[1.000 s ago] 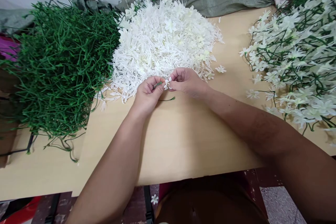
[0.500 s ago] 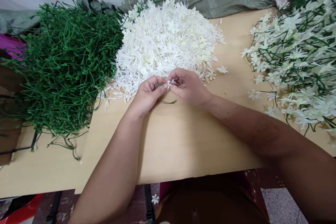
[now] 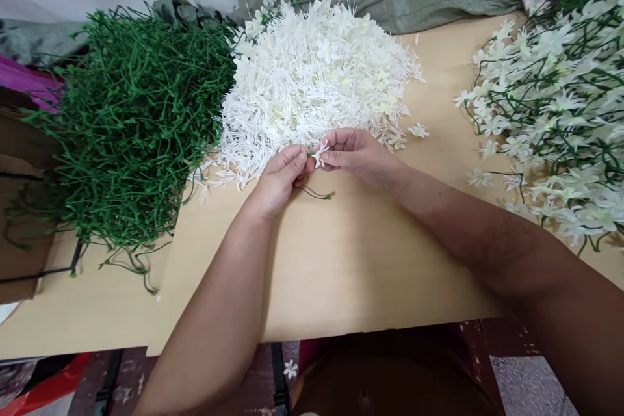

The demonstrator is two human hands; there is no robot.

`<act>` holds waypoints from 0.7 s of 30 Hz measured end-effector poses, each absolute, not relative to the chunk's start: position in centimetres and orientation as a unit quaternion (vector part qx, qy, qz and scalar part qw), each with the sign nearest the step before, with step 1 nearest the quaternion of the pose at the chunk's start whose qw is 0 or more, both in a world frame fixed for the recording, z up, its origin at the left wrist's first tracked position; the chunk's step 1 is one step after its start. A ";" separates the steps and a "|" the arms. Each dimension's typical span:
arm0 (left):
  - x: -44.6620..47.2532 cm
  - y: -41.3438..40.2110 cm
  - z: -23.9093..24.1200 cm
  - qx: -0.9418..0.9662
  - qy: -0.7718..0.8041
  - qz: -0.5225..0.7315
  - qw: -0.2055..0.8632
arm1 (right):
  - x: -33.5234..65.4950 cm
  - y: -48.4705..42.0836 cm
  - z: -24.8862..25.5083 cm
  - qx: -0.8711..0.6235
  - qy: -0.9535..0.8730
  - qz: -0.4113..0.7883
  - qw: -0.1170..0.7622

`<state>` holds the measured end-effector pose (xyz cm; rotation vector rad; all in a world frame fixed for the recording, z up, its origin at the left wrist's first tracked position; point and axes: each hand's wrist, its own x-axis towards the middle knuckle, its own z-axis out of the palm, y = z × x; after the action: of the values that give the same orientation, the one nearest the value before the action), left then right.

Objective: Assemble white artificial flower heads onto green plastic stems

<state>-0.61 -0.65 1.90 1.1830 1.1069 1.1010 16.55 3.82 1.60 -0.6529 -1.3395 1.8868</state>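
My left hand is closed on a thin green stem whose free end trails onto the table below my fingers. My right hand pinches a small white plastic flower right at the stem's tip. Both hands meet just in front of a big heap of loose white flowers.
A mound of bare green stems lies on the left of the wooden table. Finished stems with white flowers pile up on the right. A grey-green sack lies along the tiled wall. One white flower lies on the floor.
The hands stay pressed together at the flower and stem. The view has shifted slightly, so everything sits a little further right and lower.
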 end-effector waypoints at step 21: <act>-0.4 -1.0 1.9 0.588 0.479 0.428 0.492 | 16.2 3.5 2.2 -0.321 -0.493 0.733 0.340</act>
<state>-0.41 -0.98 1.88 1.4257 1.1618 1.0380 16.20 3.54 2.23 -0.8352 -1.2834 1.9084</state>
